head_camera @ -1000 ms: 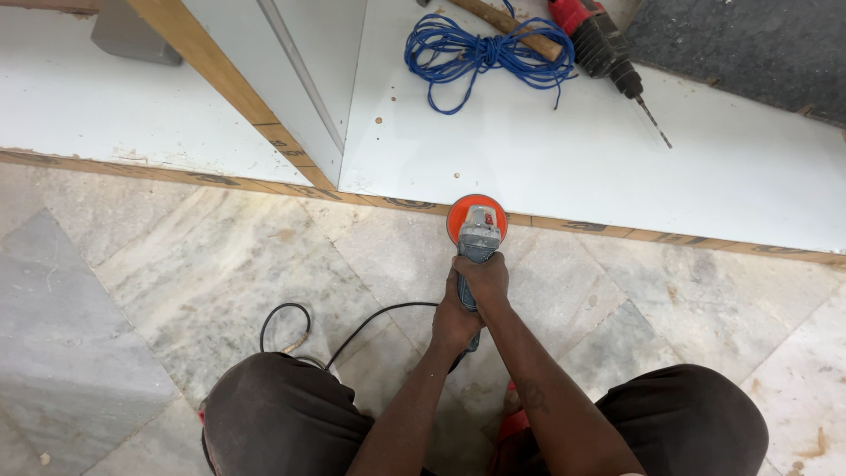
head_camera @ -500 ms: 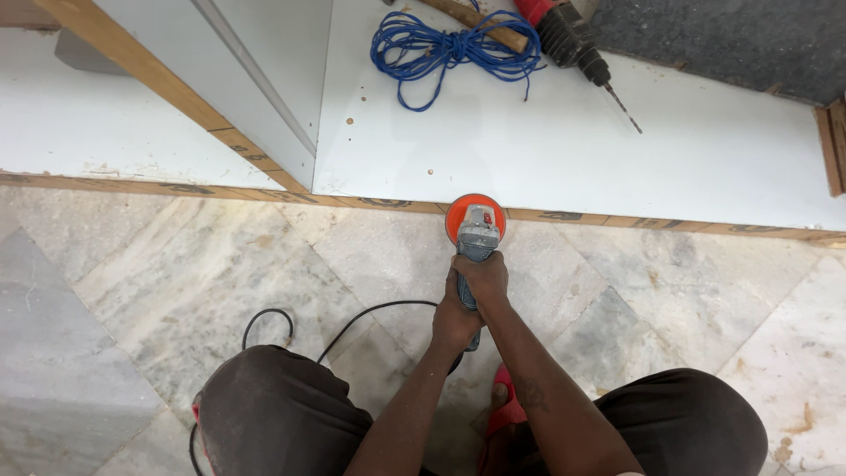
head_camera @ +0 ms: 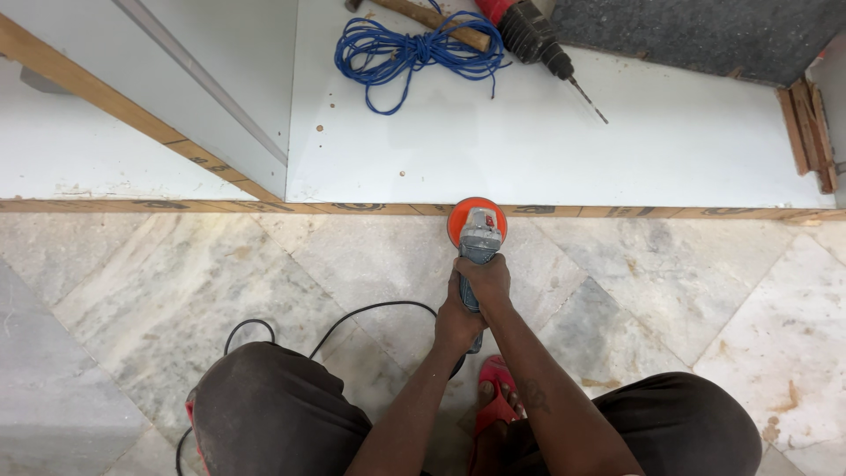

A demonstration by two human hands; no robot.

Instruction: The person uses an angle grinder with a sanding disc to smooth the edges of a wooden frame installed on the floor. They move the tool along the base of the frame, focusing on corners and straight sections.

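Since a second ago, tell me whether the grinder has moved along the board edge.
Yes. The grinder has slid right along the board edge, away from the upright panel's corner.

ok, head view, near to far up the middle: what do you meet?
Red sandal → left hand → right hand → grey power tool with orange disc → wood-edged white panel → blue coiled cable

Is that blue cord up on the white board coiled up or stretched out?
Coiled. The blue cord lies in a loose bundle of loops on the white board, with a few strands trailing out.
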